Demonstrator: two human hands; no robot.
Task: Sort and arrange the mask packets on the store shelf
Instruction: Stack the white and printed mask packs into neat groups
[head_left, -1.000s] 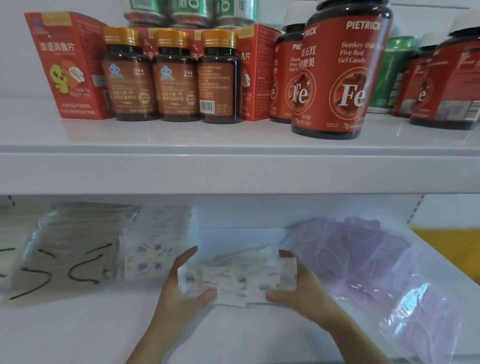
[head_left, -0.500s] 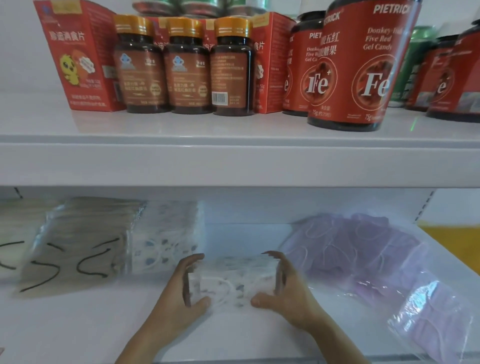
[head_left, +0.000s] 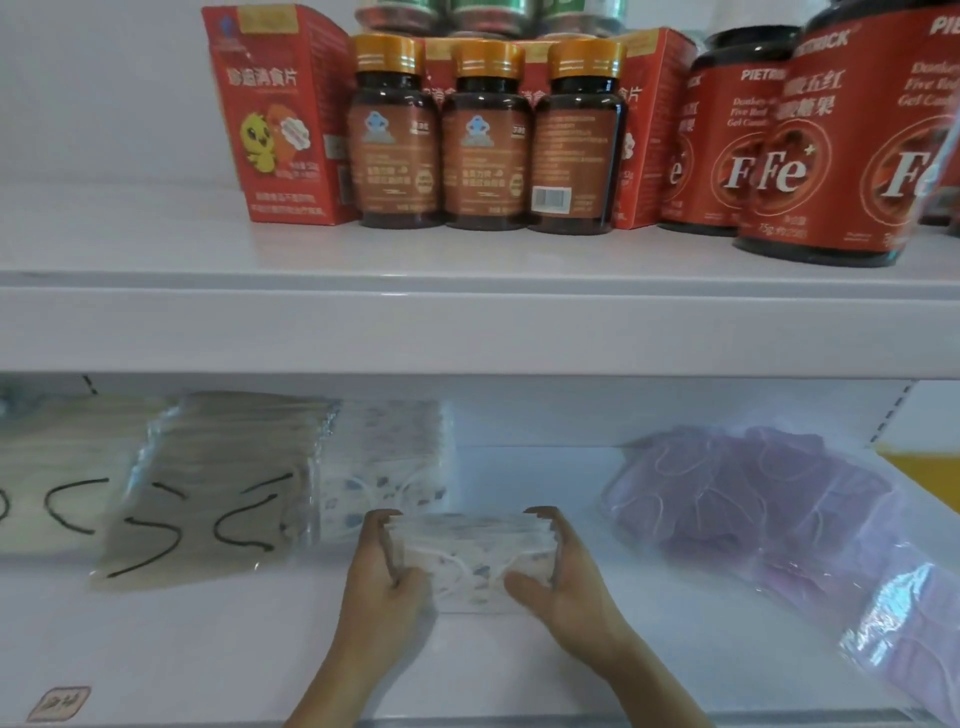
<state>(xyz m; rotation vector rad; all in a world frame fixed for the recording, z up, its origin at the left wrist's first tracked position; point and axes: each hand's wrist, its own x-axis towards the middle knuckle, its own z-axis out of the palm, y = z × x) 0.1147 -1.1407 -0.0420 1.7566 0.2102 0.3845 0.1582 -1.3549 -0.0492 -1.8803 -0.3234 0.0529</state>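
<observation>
mask packet (head_left: 470, 564) ends behind both hands

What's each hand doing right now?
Left hand: grips the patterned mask packets, left end.
Right hand: grips their right end.

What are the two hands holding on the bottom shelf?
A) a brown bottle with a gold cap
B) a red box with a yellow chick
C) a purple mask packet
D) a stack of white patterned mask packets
D: the left hand and right hand grip the ends of the white patterned mask packets, between them.
</observation>
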